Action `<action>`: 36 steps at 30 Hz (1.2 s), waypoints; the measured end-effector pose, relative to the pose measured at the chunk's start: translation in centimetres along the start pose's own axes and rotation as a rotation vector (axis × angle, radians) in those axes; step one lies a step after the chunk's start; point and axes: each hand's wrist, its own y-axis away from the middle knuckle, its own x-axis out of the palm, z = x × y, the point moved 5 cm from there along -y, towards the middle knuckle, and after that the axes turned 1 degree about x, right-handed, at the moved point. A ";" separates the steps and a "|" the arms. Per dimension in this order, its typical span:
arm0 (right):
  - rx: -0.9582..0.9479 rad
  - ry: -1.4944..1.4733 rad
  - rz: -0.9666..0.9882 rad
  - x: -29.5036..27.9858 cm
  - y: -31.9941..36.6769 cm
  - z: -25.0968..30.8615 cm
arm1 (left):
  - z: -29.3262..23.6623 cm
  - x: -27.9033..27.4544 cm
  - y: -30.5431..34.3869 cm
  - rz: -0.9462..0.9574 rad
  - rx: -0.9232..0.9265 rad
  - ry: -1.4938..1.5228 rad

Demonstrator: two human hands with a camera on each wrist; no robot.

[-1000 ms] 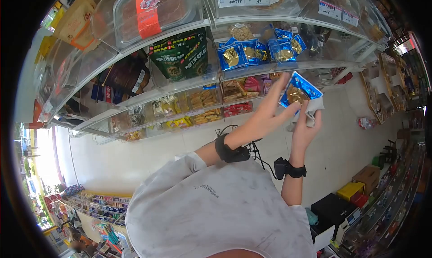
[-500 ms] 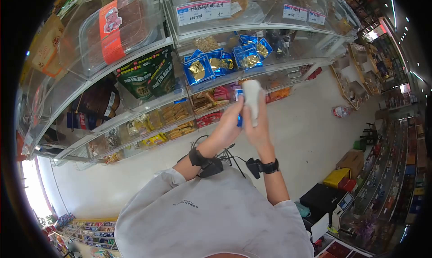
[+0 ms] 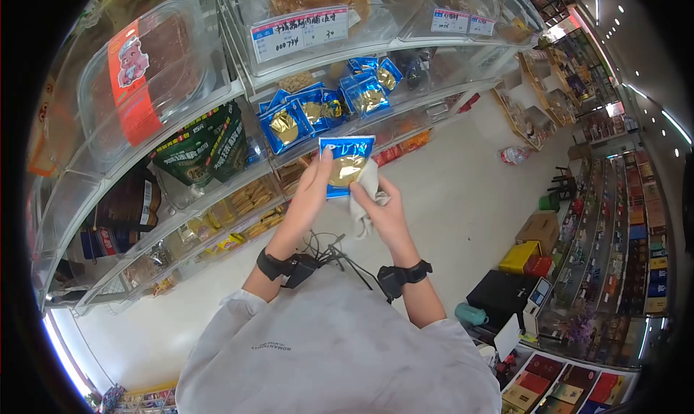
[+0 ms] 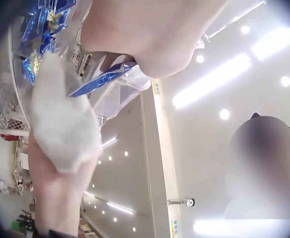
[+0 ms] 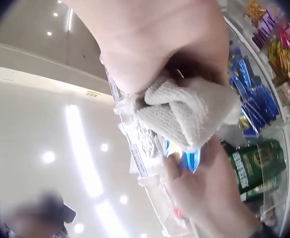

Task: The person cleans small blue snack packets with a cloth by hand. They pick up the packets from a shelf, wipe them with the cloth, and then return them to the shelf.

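Note:
A blue and gold snack packet [image 3: 348,162] is held up in front of the shelf, its gold face toward the head camera. My left hand [image 3: 311,186] pinches it by its left side. A pale grey terry cloth [image 3: 367,201] is bunched in my right hand [image 3: 387,215], which presses it against the packet's lower right part. In the right wrist view the cloth [image 5: 184,111] covers most of the packet. Edge-on in the left wrist view, the packet [image 4: 103,82] sticks out from under the left hand.
Similar blue packets [image 3: 285,125] lie in a clear shelf bin just beyond the hands. Green bags [image 3: 202,147] stand to their left, with a clear tub of brown food [image 3: 148,74] above. Lower bins hold yellow snacks [image 3: 249,197]. Boxes [image 3: 520,255] sit at the right.
Half a second ago the cloth hid most of the packet; now its gold face shows. The hands have come lower and left in the head view, as that view shifted toward the right.

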 end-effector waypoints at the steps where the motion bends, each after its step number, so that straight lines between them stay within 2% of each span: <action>1: 0.047 0.033 -0.028 -0.3 -0.3 -0.1 | 0.0 -0.2 0.1 -0.040 0.100 -0.023; 2: 0.028 0.151 -0.076 -0.8 -0.3 0.3 | 0.0 -0.4 0.5 -0.083 0.195 -0.045; 3: 0.009 0.266 -0.120 -1.0 -0.3 0.8 | 1.0 -1.0 0.5 -0.115 0.160 -0.075; 4: -0.010 0.376 -0.166 -1.0 -0.3 1.3 | 1.5 -0.9 0.8 -0.037 0.124 -0.052; 6: -0.167 0.664 -0.129 0.2 0.1 2.4 | 0.6 0.0 1.5 0.116 0.045 -0.010; 7: -0.242 0.810 -0.106 0.8 0.6 2.8 | 0.8 0.7 1.2 0.114 0.075 0.037; 10: -0.517 0.762 0.170 4.5 1.8 5.0 | 2.1 -0.5 0.1 0.000 -0.152 -0.046; 11: -0.320 0.729 0.338 4.2 1.8 4.4 | 3.2 -1.6 0.0 -0.209 -0.257 0.069; 14: -0.004 0.351 0.093 0.2 0.0 4.1 | 1.9 -1.7 -0.8 -0.185 -0.144 0.403; 15: -0.196 0.464 0.031 0.0 -1.0 5.0 | 2.0 -1.5 -1.2 -0.166 -0.105 0.282; 17: -0.581 0.678 -0.099 0.1 -2.8 6.9 | 3.8 -0.5 -1.6 -0.114 -0.301 0.276; 18: -0.620 0.746 -0.053 0.8 -3.3 6.8 | 4.9 0.1 -1.9 -0.087 -0.396 0.271; 19: -0.661 0.810 -0.011 1.9 -3.7 6.5 | 6.7 1.0 -2.6 -0.114 -0.310 0.319; 20: -0.704 0.872 0.031 2.3 -4.3 6.3 | 8.2 0.4 -3.5 -0.161 -0.218 0.175; 21: -0.714 0.868 0.065 0.8 -5.9 4.5 | 6.5 1.3 -3.9 -0.054 -0.210 0.102; 22: -0.386 0.679 0.119 -1.7 -8.1 2.2 | 4.5 2.2 -4.2 0.042 -0.198 0.031; 23: -0.054 0.487 0.177 -3.8 -9.5 0.3 | 3.0 2.8 -4.3 0.028 -0.172 -0.058; 25: 0.272 0.098 0.176 -6.5 -10.5 -1.7 | 1.0 4.7 -4.7 0.011 -0.132 -0.247; 27: 0.237 -0.289 0.055 -8.8 -11.6 -1.6 | 0.8 4.4 -6.4 -0.100 -0.186 -0.395; 28: 0.213 -0.211 0.137 -9.3 -11.7 -1.4 | 1.0 4.5 -6.9 -0.151 -0.221 -0.464; 29: 0.192 -0.127 0.215 -9.9 -11.7 -1.1 | 0.3 5.8 -7.5 -0.246 -0.005 -0.345; 30: 0.169 -0.038 0.293 -10.5 -12.1 -0.9 | 0.2 6.4 -8.2 -0.253 -0.004 -0.345; 31: 0.033 0.019 0.343 -10.5 -13.0 -1.7 | 0.2 6.7 -8.8 -0.263 -0.007 -0.342; 34: -0.045 0.169 0.184 -13.4 -15.8 -3.9 | 1.4 6.5 -9.6 -0.312 -0.108 -0.256; 35: -0.043 0.118 0.117 -14.3 -16.9 -0.5 | 1.1 6.9 -9.8 -0.302 -0.005 -0.154; 36: -0.120 0.107 0.119 -15.5 -18.8 0.9 | 0.8 7.1 -9.9 -0.293 0.100 -0.054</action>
